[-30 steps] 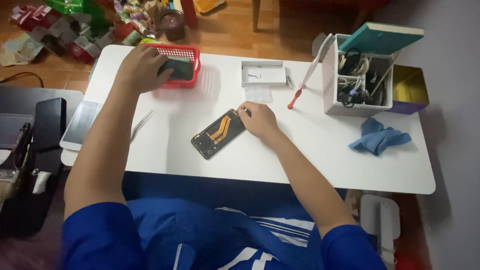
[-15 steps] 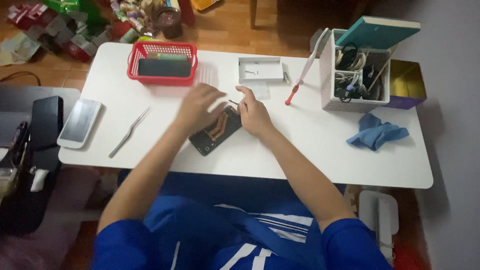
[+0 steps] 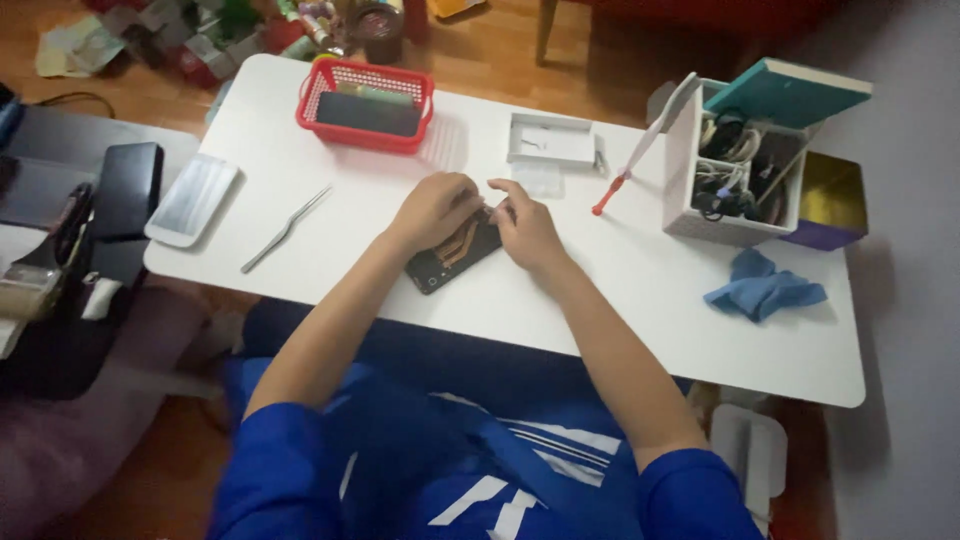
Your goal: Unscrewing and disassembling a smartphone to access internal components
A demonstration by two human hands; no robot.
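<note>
An opened black phone (image 3: 452, 257) with orange parts showing lies flat on the white table (image 3: 640, 290). My left hand (image 3: 432, 208) rests on its upper left part, fingers curled over it. My right hand (image 3: 526, 226) touches its upper right end, fingertips pressed to the edge. Both hands meet over the phone's far end, which they hide. Whether a small part is pinched between the fingers cannot be made out.
A red basket (image 3: 366, 107) holding a dark flat device sits at the back. Metal tweezers (image 3: 284, 229) and a white phone (image 3: 192, 199) lie left. A small white tray (image 3: 551, 141), a red-tipped tool (image 3: 640, 161), a white organiser box (image 3: 735, 165) and a blue cloth (image 3: 762, 287) are on the right.
My left hand has left the red basket and come across to the opened phone, joining my right hand there. The right hand has stayed on the phone.
</note>
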